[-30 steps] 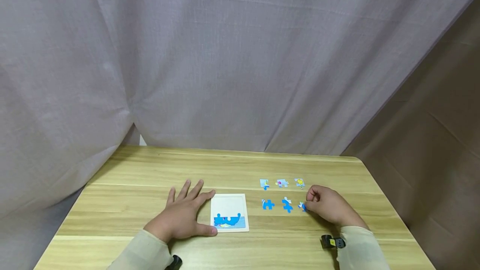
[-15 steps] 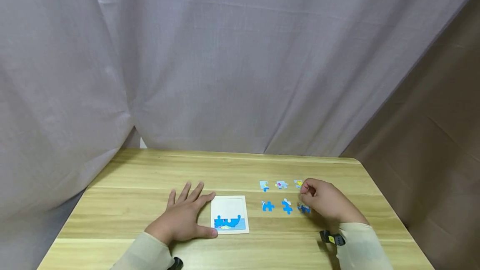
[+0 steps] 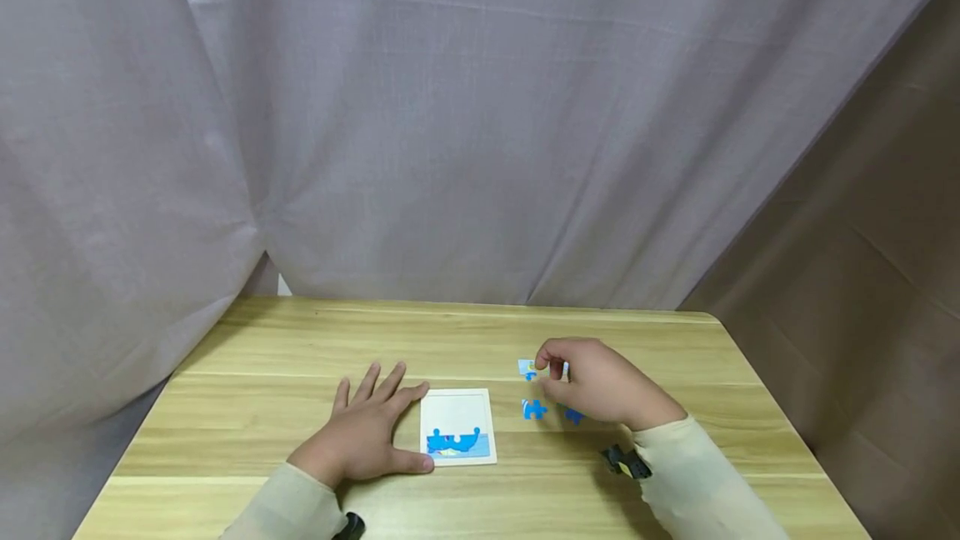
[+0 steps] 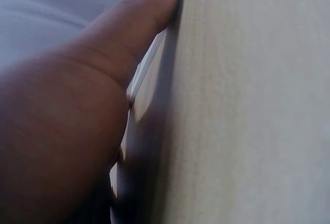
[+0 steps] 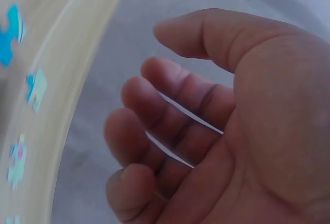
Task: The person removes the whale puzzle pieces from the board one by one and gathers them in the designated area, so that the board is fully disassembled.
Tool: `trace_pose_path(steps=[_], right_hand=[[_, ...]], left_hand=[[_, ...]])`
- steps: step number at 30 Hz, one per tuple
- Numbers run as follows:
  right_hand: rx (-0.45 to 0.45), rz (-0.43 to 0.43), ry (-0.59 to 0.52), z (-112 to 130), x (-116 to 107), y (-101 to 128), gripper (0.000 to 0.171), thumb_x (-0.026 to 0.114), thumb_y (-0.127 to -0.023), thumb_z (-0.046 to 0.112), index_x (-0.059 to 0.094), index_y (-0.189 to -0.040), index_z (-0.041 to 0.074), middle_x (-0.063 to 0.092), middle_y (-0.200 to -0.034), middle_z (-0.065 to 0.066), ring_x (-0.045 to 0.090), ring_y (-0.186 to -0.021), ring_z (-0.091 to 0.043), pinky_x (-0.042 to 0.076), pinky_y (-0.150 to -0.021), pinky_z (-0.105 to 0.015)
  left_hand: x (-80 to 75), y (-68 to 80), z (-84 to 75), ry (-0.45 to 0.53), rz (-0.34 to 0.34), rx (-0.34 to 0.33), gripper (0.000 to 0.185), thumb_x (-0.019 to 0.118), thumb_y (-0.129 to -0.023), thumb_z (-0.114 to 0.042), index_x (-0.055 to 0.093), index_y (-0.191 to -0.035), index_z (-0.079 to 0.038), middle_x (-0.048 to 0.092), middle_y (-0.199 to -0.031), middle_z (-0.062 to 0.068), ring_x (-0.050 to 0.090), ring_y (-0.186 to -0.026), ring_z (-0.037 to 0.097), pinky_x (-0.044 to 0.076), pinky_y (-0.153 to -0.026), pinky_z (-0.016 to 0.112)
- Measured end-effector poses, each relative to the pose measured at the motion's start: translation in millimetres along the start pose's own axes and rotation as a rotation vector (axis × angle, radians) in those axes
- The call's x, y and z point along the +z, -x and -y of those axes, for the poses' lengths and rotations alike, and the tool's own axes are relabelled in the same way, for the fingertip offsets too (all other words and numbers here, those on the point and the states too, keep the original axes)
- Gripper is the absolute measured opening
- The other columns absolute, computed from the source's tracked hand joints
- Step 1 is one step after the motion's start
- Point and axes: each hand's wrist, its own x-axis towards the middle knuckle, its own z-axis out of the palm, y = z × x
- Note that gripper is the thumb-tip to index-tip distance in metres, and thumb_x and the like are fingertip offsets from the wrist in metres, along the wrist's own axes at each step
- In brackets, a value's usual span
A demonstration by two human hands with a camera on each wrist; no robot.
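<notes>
Hands: left hand lies flat on the table, fingers straight and spread toward 1 o'clock, thumb tip pressed against the left edge of the puzzle tray; right hand hovers over the loose pieces, fingers loosely curled and grasping nothing, as the right wrist view shows an empty palm.
Curtain: grey-lilac cloth curtain, soft vertical folds, fills the 12 o'clock half of the head view.
Table: pale wooden table, long streaked grain, rounded far corners.
Puzzle tray: square, thin, cream-rimmed puzzle tray, just right of the left hand; white inside, with a strip of joined blue pieces along its 6 o'clock edge.
Loose pieces: small flat knobbed shapes at 3 o'clock from the tray; a solid blue piece lies clear, a pale blue piece sits at 12 o'clock from it beside the right fingertips, another blue piece peeks out under the right hand.
</notes>
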Motion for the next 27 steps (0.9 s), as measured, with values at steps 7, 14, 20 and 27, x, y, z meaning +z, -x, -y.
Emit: trace_pose_path(steps=[7,14,20,27], right_hand=[[-0.147,0.018,0.043,30,12,-14,0.014,0.077,-0.091,0.023,0.071,-0.104,0.026,0.065,-0.086,0.011,0.049,-0.06,0.0,0.049,-0.066,-0.023],[-0.242,0.094,0.068,58,28,-27,0.011,0.077,-0.093,0.027,0.073,-0.102,0.024,0.068,-0.087,0.001,0.05,-0.071,-0.002,0.048,-0.07,-0.022],[-0.275,0.166,0.051,74,46,-35,0.015,0.074,-0.094,0.024,0.075,-0.107,0.016,0.067,-0.089,0.002,0.053,-0.074,-0.003,0.05,-0.072,-0.022],[-0.31,0.22,0.054,84,71,-44,0.02,0.073,-0.093,0.023,0.076,-0.111,0.014,0.068,-0.09,0.004,0.053,-0.078,-0.002,0.049,-0.075,-0.019]], left_hand=[[-0.6,-0.5,-1.3,-0.004,-0.004,-0.005,0.109,0.07,-0.07,-0.09,0.038,-0.162,-0.042,0.015,-0.178,0.004,0.001,-0.164,0.043,-0.003,-0.121,0.078],[0.5,-2.2,-0.4,-0.006,-0.012,-0.012,0.11,0.069,-0.069,-0.092,0.038,-0.162,-0.042,0.015,-0.178,0.005,0.003,-0.164,0.044,-0.003,-0.12,0.079],[1.3,-3.0,2.4,-0.03,-0.016,-0.004,0.11,0.067,-0.069,-0.093,0.038,-0.162,-0.042,0.017,-0.178,0.005,0.003,-0.164,0.044,-0.001,-0.12,0.08],[2.5,0.0,3.3,-0.03,-0.014,0.009,0.108,0.066,-0.071,-0.092,0.037,-0.163,-0.042,0.017,-0.178,0.004,0.002,-0.164,0.042,0.0,-0.121,0.079]])
